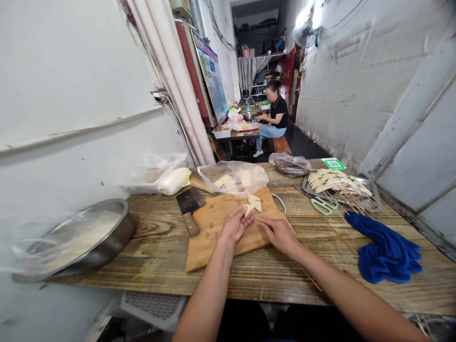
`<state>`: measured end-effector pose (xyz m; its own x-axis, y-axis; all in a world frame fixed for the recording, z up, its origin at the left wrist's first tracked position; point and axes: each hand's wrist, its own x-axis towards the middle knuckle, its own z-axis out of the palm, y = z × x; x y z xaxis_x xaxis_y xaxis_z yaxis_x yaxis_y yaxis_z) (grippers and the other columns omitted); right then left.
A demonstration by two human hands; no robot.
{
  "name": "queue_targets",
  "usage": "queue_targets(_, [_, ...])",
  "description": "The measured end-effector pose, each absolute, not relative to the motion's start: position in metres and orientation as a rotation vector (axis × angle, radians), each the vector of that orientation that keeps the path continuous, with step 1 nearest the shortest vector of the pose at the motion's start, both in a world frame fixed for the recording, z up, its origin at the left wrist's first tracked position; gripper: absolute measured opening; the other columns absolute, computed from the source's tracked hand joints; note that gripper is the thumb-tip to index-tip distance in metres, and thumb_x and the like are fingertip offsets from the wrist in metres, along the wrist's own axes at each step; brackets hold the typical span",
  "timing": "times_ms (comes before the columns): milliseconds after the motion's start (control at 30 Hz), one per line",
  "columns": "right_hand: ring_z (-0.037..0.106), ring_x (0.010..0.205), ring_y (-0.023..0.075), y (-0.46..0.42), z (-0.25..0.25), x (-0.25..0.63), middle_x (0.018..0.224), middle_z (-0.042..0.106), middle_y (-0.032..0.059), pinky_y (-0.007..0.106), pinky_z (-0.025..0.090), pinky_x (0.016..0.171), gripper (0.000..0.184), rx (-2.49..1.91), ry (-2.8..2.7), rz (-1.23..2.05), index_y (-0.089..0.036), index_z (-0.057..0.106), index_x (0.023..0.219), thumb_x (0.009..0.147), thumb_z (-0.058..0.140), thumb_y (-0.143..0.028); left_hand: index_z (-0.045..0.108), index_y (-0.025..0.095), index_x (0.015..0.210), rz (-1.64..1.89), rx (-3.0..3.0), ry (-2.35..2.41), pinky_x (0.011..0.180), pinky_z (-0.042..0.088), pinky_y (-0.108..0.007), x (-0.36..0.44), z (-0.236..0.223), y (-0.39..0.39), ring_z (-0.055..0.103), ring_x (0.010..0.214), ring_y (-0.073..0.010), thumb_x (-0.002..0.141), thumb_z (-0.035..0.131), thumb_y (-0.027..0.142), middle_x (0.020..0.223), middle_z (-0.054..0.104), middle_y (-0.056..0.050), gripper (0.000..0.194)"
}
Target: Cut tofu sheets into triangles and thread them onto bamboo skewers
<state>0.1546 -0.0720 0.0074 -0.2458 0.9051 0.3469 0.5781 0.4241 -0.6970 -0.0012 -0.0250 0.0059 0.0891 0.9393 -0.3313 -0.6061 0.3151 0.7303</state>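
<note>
My left hand rests over the wooden cutting board and pinches a pale yellow tofu slice. My right hand is closed on a thin bamboo skewer whose tip meets that slice. More slices lie on the board just beyond. A clear plastic bag holding more slices sits at the board's far edge.
A cleaver lies left of the board, a steel basin at far left. A metal tray of skewered slices, green scissors, loose skewers and a blue cloth sit right. Another person sits at a far table.
</note>
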Motion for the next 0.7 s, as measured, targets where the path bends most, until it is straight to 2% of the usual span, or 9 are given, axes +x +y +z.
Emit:
queue_targets(200, [0.064, 0.067, 0.0165, -0.073, 0.010, 0.154, 0.078, 0.071, 0.0034, 0.024, 0.043, 0.061, 0.026, -1.294, -1.968, 0.515, -0.021, 0.068, 0.084, 0.084, 0.042, -0.019, 0.061, 0.009, 0.082, 1.192, 0.518, 0.887, 0.070, 0.054, -0.029, 0.001, 0.008, -0.028, 0.066, 0.078, -0.0189, 0.077, 0.056, 0.009, 0.084, 0.068, -0.011, 0.007])
queue_targets(500, [0.058, 0.059, 0.0142, -0.069, 0.002, 0.150, 0.064, 0.064, 0.0024, 0.022, 0.039, 0.056, 0.025, -1.319, -1.931, 0.485, -0.018, 0.063, 0.075, 0.086, 0.041, -0.023, 0.061, 0.011, 0.091, 1.224, 0.563, 0.816, 0.070, 0.053, -0.028, 0.002, 0.009, -0.029, 0.066, 0.078, -0.0172, 0.076, 0.060, 0.017, 0.090, 0.068, -0.011, 0.015])
queue_targets(700, [0.060, 0.063, 0.0150, -0.070, -0.006, 0.150, 0.074, 0.068, 0.0030, 0.023, 0.043, 0.061, 0.023, -1.260, -1.929, 0.520, -0.019, 0.065, 0.088, 0.085, 0.043, -0.025, 0.061, 0.010, 0.085, 1.313, 0.506, 0.825, 0.073, 0.052, -0.028, 0.000, 0.008, -0.026, 0.066, 0.077, -0.0155, 0.074, 0.062, 0.012, 0.085, 0.068, -0.009, 0.011])
